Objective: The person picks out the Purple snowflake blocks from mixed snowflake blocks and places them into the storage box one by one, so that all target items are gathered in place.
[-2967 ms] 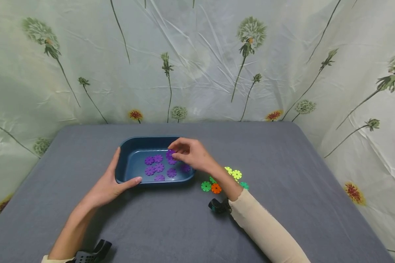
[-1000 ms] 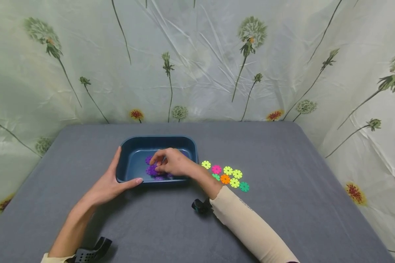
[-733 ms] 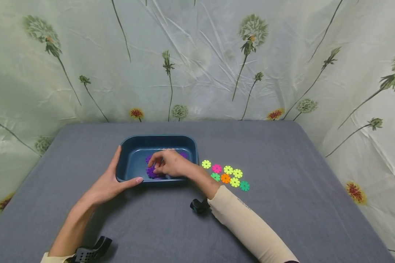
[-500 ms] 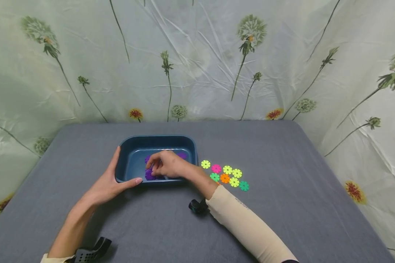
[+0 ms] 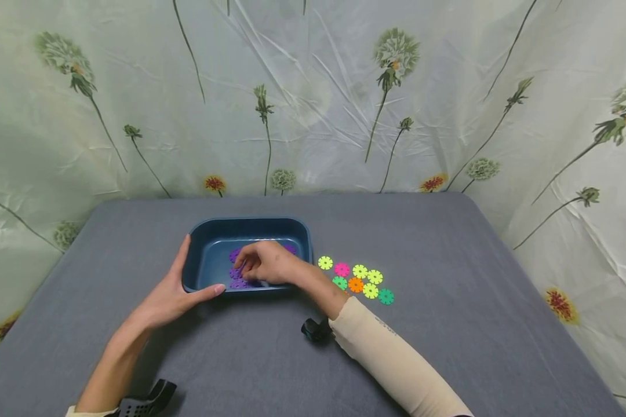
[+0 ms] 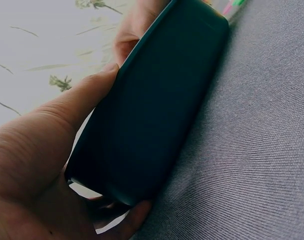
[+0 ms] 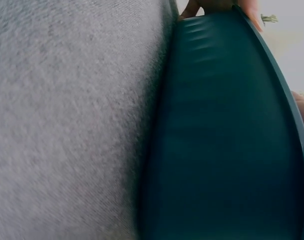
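Observation:
A blue rectangular tray (image 5: pixel 246 221) sits on the grey cloth. My left hand (image 5: pixel 168 295) grips its left end, the thumb on the front rim and the fingers along the side. The left wrist view shows that left hand (image 6: pixel 47 130) around the dark end of the tray (image 6: pixel 147 100). Inside the tray lie several purple notched plastic discs (image 5: pixel 235 255), partly covered by my right hand (image 5: pixel 268 263). Its curled fingers and thumb appear to pinch a purple disc seen nearly edge-on. In the right wrist view the tray wall (image 7: pixel 221 125) hides the fingertips.
Just right of the tray several notched discs lie flat, among them a pink disc (image 5: pixel 341 269), an orange disc (image 5: pixel 355 285) and a green disc (image 5: pixel 386 296). A grey cloth (image 5: pixel 448 347) covers the table. A floral curtain (image 5: pixel 323 98) hangs behind.
My right hand has moved left and toward the front inside the tray, from its right side to the purple discs near the middle. My left hand keeps its grip on the tray.

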The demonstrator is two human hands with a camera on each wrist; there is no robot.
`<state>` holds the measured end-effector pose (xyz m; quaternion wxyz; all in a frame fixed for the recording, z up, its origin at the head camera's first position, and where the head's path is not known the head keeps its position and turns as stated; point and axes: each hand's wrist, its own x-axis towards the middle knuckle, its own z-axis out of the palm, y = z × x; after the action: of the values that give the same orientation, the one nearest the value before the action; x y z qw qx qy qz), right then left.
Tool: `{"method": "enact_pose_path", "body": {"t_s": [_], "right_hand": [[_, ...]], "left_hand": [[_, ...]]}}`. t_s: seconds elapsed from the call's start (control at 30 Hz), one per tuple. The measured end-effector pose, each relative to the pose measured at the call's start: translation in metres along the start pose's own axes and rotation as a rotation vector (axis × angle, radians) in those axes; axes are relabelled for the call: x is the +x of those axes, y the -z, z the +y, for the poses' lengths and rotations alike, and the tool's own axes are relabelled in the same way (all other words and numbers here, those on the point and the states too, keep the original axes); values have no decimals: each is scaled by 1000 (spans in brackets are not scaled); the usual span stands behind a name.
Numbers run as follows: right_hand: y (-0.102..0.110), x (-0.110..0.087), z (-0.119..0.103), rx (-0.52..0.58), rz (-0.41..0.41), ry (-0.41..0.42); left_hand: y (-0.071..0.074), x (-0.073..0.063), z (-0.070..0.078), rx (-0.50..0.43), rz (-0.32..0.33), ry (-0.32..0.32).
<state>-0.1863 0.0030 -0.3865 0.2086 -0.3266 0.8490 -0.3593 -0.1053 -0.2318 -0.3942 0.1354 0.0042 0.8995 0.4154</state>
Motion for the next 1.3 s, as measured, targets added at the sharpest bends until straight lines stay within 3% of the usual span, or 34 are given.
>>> {"method": "enact_pose_path", "body": {"t_s": [0.5, 1.3], "right_hand": [[24, -21, 7, 18, 98, 16], [45, -63, 30, 167, 360, 82]], "left_hand": [[1, 2, 2, 0, -7, 20], [0, -2, 1, 31, 19, 10]]}}
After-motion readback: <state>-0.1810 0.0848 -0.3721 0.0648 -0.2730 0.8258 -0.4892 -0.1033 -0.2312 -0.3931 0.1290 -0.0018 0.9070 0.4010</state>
